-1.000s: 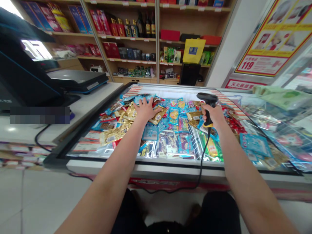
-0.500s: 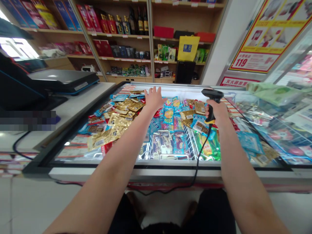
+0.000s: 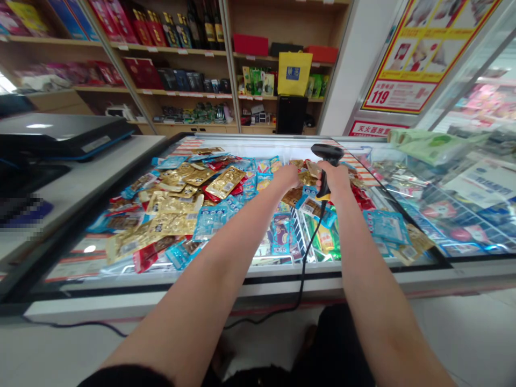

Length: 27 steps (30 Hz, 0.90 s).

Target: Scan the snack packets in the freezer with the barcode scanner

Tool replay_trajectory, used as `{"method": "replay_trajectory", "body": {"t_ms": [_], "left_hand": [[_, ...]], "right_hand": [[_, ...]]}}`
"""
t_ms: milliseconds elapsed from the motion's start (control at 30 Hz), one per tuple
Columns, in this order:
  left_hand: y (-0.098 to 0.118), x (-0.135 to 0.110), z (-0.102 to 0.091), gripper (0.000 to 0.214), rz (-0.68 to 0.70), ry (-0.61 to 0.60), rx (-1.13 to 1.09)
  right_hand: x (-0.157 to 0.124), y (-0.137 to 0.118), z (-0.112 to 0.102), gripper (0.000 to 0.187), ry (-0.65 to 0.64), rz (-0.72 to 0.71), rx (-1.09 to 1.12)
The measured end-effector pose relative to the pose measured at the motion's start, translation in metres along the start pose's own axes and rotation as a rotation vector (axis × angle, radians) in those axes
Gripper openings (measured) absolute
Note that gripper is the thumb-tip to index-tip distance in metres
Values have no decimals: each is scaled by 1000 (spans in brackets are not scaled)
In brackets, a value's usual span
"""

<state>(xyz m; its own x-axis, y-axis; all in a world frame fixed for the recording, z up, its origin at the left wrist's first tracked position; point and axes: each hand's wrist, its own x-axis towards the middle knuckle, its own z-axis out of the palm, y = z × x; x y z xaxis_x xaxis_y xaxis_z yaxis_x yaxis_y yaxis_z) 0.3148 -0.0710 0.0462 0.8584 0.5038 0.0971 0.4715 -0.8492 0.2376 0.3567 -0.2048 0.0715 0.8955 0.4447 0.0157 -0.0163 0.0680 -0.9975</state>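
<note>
My right hand (image 3: 335, 180) is wrapped round the grip of a black barcode scanner (image 3: 327, 153) with a yellow lower end, held above the packets. Its cable (image 3: 305, 269) runs down over the freezer's front edge. My left hand (image 3: 287, 176) is just left of the scanner, low over gold-brown snack packets (image 3: 292, 196). Its fingers are curled and mostly hidden behind the hand, so what they grip cannot be made out. Left of it lies a heap of gold packets (image 3: 177, 207), red ones and blue packets (image 3: 210, 222) on the glass.
The glass-topped freezer (image 3: 133, 303) spans the front, with wrapped ices in wire baskets below. A scale (image 3: 68, 134) stands on the left counter. Blue packets (image 3: 387, 226) lie right of my right arm. Shelves with bottles and a yellow bag (image 3: 294, 75) stand behind.
My left hand has gone from spread fingers over the middle of the heap to curled fingers beside the scanner, further right. The view has turned slightly right. The scanner stays in my right hand.
</note>
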Motion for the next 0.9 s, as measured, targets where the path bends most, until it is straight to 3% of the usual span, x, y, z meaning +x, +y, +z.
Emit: {"method": "replay_trajectory", "body": {"t_ms": [133, 267, 533, 900], "left_hand": [[-12, 1, 5, 50, -47, 99, -104], [-38, -2, 4, 42, -110, 148, -223], [-92, -27, -21, 28, -187, 289, -417], [-173, -74, -51, 27, -310, 562, -735]], "right_hand": [[-1, 1, 1, 14, -9, 17, -33], [-1, 2, 2, 14, -15, 20, -37], [-13, 2, 16, 16, -141, 12, -67], [-33, -2, 75, 18, -437, -24, -151]]}}
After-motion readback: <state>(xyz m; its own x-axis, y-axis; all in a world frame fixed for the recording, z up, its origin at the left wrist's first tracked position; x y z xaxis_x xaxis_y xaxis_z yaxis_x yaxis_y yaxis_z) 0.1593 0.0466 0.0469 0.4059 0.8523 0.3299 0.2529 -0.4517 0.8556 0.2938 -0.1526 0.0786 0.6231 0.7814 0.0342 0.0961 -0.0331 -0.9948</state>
